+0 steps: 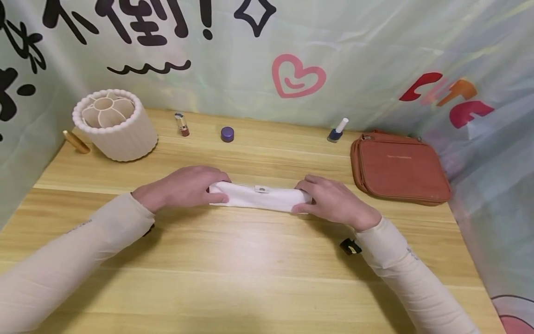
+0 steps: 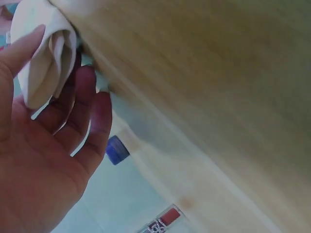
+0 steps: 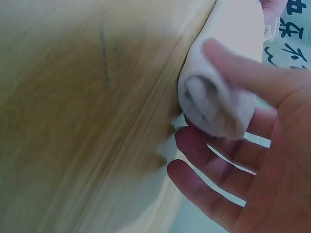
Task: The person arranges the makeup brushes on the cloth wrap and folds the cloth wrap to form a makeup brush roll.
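A white rolled-up piece of fabric [image 1: 260, 199] lies crosswise near the middle of the wooden table, with a small snap tab on its upper edge. At its left end, my left hand [image 1: 187, 186] grips it, thumb on the near side and fingers behind. My right hand [image 1: 331, 200] holds the opposite end in the same way. Folded layers show at the open end of the roll [image 2: 39, 63] in the left wrist view. In the right wrist view, the other end of the roll [image 3: 214, 97] shows a spiral of layers between thumb and fingers.
Along the back stand a cream ribbed holder [image 1: 125, 134], a lipstick [image 1: 182, 125], a purple-capped jar [image 1: 227, 134] and a nail polish bottle [image 1: 337, 132]. A gold tube [image 1: 76, 142] is at far left. The brown zipped case [image 1: 402, 169] lies at right, before the printed curtain [image 1: 367, 55].
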The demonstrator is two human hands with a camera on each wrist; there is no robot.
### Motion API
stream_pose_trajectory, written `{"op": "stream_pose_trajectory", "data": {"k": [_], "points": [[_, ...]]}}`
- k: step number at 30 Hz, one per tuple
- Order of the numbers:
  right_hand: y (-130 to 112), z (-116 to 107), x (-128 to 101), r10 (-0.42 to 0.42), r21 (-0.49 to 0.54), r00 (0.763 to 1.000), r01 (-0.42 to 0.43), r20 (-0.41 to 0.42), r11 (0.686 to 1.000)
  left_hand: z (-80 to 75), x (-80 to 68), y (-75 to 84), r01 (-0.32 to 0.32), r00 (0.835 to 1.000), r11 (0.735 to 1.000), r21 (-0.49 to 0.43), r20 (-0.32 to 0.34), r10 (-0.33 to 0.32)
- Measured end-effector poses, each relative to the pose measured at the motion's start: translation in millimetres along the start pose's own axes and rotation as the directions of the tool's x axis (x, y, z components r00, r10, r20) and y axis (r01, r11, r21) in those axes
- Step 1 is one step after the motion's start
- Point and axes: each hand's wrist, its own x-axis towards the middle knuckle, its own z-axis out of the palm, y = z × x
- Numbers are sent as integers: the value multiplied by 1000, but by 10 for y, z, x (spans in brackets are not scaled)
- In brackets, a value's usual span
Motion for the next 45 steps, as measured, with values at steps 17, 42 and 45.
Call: {"op": "stream_pose_trajectory", "data": {"k": [17, 42, 45], "points": [[-313, 6, 480, -65, 187, 992, 44, 108, 981, 128, 366, 365, -1, 996, 998, -66, 88, 7], [28, -4, 330, -20, 298, 981, -38, 191, 954, 122, 325, 276, 54, 993, 991, -125, 112, -40], [47, -1, 302, -15, 303, 982, -43, 187, 952, 101, 318, 249, 92, 991, 988, -127, 106, -79]]}}
